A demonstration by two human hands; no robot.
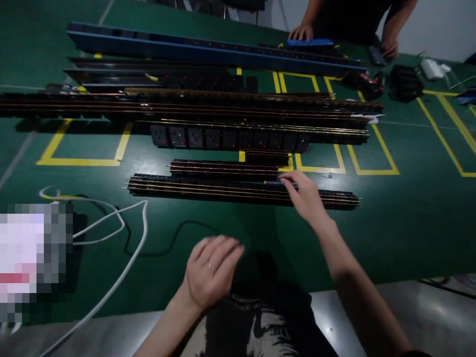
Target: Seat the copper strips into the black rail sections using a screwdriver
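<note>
My right hand (307, 198) is pinched on a slim dark pen-like tool (274, 183), which lies level with its lighter end pointing left. Its exact kind is too small to make out. Just below the tool runs a long black strip (208, 189) with brass-coloured rails along its top. A shorter black strip (223, 167) with copper-coloured rails lies behind it. Lower down, my left hand (213, 270) hovers by the table's front edge, away from the strips. Its fingers are curled together, a ring on one, and the palm side is hidden.
Behind lie a row of black sockets (211, 138), longer railed strips (223, 111) and a blue channel (122, 42). A white cable (136, 248) loops from a blurred-out box (55, 248) at left. Across the green table (178, 223), a person's hand (303, 32) rests near a blue piece.
</note>
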